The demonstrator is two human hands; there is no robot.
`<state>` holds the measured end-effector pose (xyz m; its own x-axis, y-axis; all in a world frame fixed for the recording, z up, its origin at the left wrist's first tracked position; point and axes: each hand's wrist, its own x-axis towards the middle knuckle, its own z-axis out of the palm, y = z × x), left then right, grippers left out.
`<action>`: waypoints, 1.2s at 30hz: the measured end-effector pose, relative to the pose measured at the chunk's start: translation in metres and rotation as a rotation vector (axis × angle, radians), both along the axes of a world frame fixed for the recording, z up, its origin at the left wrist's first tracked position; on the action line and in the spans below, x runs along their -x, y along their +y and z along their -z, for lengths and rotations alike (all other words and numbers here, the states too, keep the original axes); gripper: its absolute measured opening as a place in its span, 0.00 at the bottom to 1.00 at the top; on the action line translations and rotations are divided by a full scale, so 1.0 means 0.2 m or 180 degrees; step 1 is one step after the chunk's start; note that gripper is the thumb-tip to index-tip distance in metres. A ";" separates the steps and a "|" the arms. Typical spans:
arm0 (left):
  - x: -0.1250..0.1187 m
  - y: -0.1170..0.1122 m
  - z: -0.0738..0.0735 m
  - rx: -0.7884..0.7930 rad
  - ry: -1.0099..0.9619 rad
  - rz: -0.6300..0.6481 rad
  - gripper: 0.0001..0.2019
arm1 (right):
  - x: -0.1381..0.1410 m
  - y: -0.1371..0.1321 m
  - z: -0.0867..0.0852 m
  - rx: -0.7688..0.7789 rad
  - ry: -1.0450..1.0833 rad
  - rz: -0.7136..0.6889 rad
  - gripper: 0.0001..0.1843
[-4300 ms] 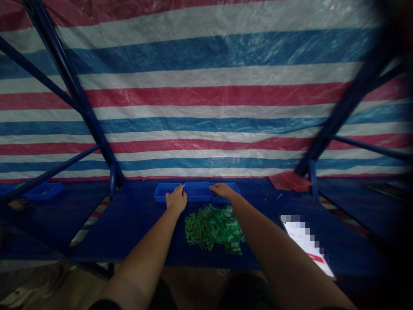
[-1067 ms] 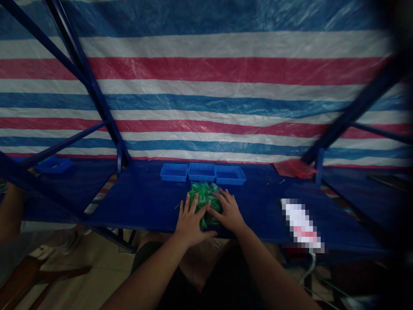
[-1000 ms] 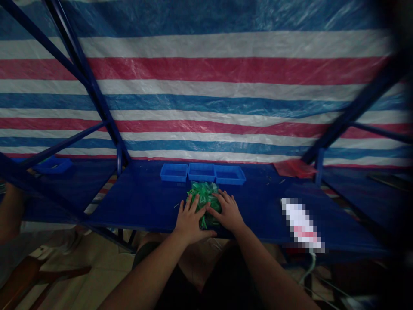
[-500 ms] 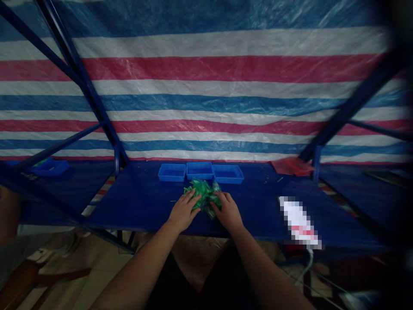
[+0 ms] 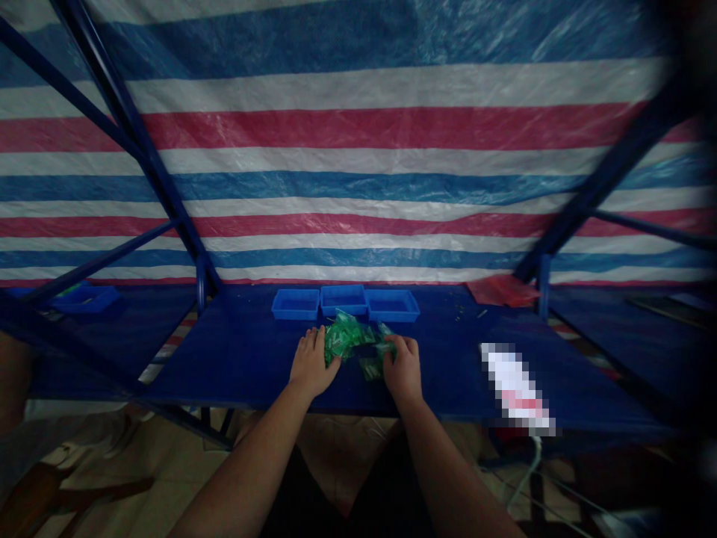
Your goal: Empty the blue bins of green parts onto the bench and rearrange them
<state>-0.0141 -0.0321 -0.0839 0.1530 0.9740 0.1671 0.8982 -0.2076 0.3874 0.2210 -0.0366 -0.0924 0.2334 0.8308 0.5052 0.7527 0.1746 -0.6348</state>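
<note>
Green pcs (image 5: 352,340) in a loose heap, centre-front of blue table (image 5: 235,366), just below the 3 blue bins (image 5: 343,300) and near but not touching them. Individual pcs are small, approx. strip-shaped; material can't be confirmed at this res.

L hand (image 5: 314,364): palm down, fingers together and slightly curled, against L side of heap. R hand (image 5: 402,368): fingers curled over R end of heap, partly hiding it. Hands are apart, with heap between them, not pressed together. Can't tell if either is pinching a specific pc; fingertips are buried or too small to resolve.

Handling est.: v. light, fairly stiff, likely slick if plastic. Heap has no cohesion, so pcs will probably slide apart under side pressure. Best hold looks like cupping the heap from both sides, or pinching single pcs by their long edges at the heap's outer rim, where they stand clear.

Around: red sheet (image 5: 500,291) at far R table edge, a few tiny bits on table near it, white sheet (image 5: 514,381) pixelated out on R side. Extra blue tray (image 5: 87,299) on L side table. Striped tarp (image 5: 358,134) behind blue frame tube (image 5: 140,142).
</note>
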 end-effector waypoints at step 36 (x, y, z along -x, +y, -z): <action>0.21 0.07 -0.11 -0.0273 -0.0444 -0.0067 0.21 | 0.49 0.11 -0.24 0.0106 -0.1779 -0.2497 0.31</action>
<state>-0.0571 -0.0189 -0.0624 0.1021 0.9580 0.2680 0.8415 -0.2269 0.4903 0.1236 -0.0155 -0.0454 -0.6618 0.6639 0.3483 0.6245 0.7452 -0.2338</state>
